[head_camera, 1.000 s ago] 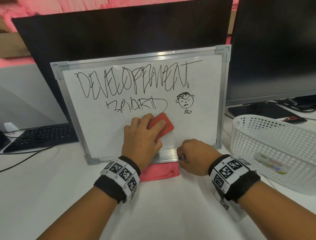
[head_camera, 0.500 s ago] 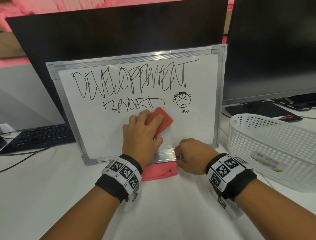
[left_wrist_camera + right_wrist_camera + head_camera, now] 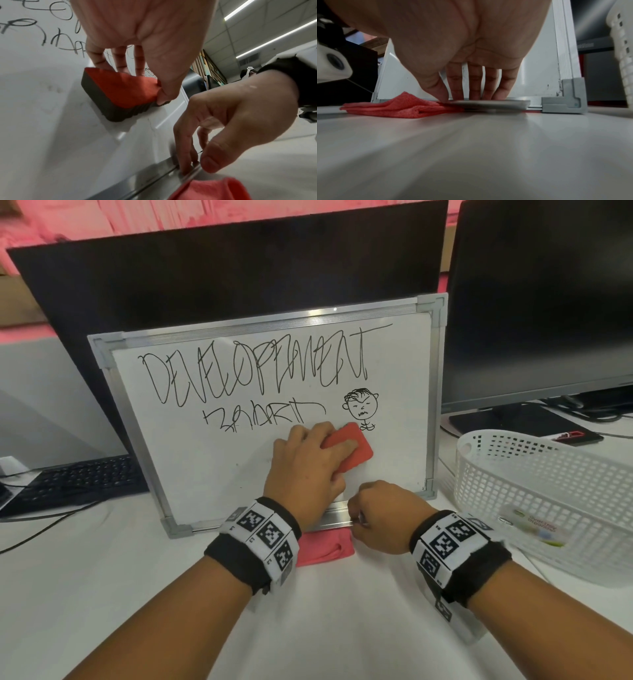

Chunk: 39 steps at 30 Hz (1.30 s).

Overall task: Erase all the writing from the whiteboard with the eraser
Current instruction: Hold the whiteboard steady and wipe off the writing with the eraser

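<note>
A framed whiteboard [image 3: 205, 474] leans upright against a dark monitor, with black handwriting [image 3: 253, 374] and a small cartoon face [image 3: 361, 407] on it. My left hand [image 3: 308, 470] holds a red-topped eraser [image 3: 349, 448] with a dark felt base [image 3: 106, 102], pressed flat on the board just below the lower word. My right hand [image 3: 380, 517] pinches the metal tray [image 3: 489, 104] along the board's bottom edge, thumb in front and fingers [image 3: 187, 155] behind the lip.
A folded pink cloth [image 3: 322, 546] lies on the white table under the board's bottom edge. A white plastic basket [image 3: 548, 494] stands at the right. A black keyboard [image 3: 75, 481] is at the left. A second monitor [image 3: 541, 302] stands behind the basket.
My left hand has slid the eraser up and to the right on the board, closer to the lower word and the cartoon face. The right hand stays on the tray.
</note>
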Available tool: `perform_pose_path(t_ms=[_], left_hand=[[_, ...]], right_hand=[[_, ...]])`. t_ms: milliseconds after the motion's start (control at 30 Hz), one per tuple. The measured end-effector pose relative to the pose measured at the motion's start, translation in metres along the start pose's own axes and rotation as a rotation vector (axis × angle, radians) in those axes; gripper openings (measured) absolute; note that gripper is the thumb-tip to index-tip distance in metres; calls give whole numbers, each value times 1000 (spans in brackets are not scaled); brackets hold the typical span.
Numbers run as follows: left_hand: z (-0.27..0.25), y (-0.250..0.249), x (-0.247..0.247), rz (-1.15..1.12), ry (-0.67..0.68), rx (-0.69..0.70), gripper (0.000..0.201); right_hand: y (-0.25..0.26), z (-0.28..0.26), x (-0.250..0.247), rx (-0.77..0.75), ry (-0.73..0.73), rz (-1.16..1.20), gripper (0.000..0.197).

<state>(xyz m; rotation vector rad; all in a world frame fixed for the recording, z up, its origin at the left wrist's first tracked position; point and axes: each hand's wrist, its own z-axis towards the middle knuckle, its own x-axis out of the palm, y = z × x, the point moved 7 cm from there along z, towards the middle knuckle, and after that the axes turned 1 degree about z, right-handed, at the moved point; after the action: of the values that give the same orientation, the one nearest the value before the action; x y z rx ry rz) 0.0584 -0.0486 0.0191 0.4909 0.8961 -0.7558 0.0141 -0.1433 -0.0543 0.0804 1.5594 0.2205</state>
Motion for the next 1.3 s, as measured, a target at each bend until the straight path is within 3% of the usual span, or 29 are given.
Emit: perform_pose_path(t_ms=[200,333,467,600,767,900,1100,1300], left_hand=[[14,0,-11,17,-75,58,49],[7,-9,0,67,-32,181,50],[13,-4,-7,62,-65,138,49],[13,-14,-4,90,-40,227,46],[13,-13,-4,75,-47,224,46],[4,1,-8,-39,-77,111,52],[-29,25,-10,-294,-117,-148,49],[-42,34,-6,-532,-142,-278,45]], right_hand=[[-1,0,0,-2,-1,15,19],[-2,0,0,1,-2,13,20],[-2,0,1,-2,0,14,21],[-3,1,2,-1,-3,7,20],[-4,2,2,17,1,-12,22],[-4,1,-10,49,-123,-26,34],[6,-14,-44,-19,-547,115,36],[7,-19,-43,-77,-552,313,46]])
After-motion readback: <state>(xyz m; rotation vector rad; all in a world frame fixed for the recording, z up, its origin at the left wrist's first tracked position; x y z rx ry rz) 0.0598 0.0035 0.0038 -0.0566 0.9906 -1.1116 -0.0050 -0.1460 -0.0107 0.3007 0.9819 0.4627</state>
